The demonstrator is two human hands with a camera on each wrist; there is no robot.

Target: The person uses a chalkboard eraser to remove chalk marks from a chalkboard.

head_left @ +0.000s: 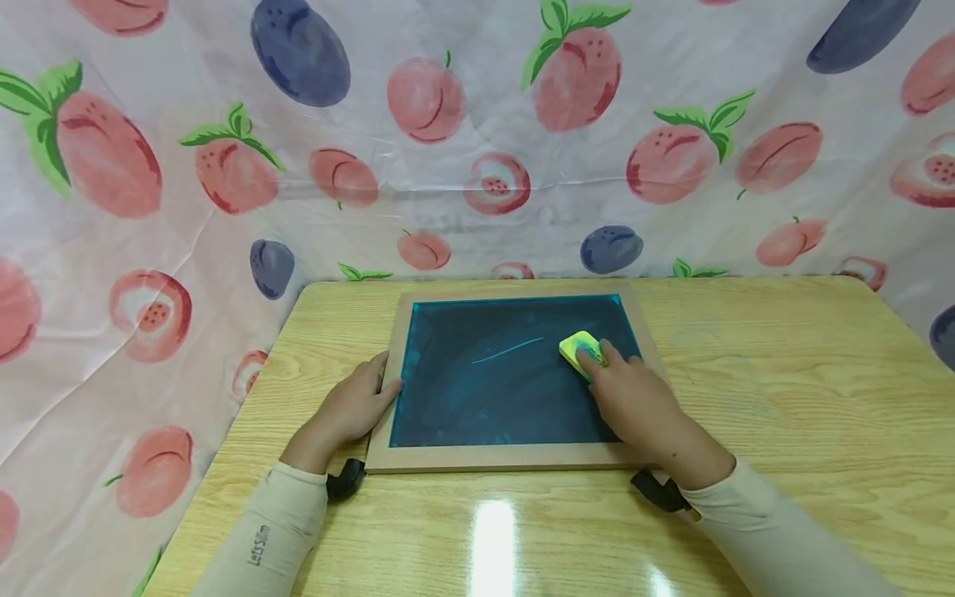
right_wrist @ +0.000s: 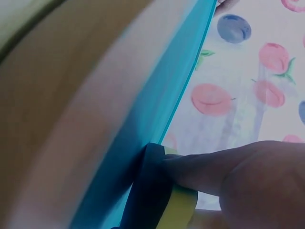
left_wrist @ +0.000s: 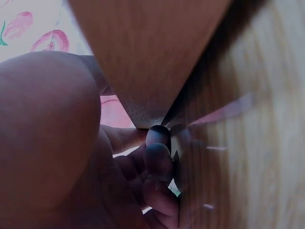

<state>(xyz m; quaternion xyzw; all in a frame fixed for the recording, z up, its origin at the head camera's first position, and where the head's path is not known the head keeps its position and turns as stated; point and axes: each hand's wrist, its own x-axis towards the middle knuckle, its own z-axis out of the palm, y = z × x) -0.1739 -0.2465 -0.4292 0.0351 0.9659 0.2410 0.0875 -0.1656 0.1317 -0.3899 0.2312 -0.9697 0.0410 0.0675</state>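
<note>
A chalkboard (head_left: 477, 406) with a pale wooden frame lies on the table, its dark surface smeared with blue chalk haze. One thin blue chalk line (head_left: 507, 350) slants across the upper middle. My left hand (head_left: 354, 404) grips the frame's left side, thumb on top; the left wrist view shows curled fingers (left_wrist: 158, 160) at the frame's underside. Near the board's right side, my right hand (head_left: 636, 400) holds a yellow chalkboard eraser (head_left: 573, 342) with blue chalk marks on its top. In the right wrist view, the eraser's dark layer (right_wrist: 150, 186) rests against the board.
The light wooden table (head_left: 783, 398) extends well past the board on the right. A fruit-print cloth (head_left: 462, 224) hangs behind the table and along its left side. Dark wrist mounts (head_left: 346, 479) sit beneath both wrists, by the board's front edge.
</note>
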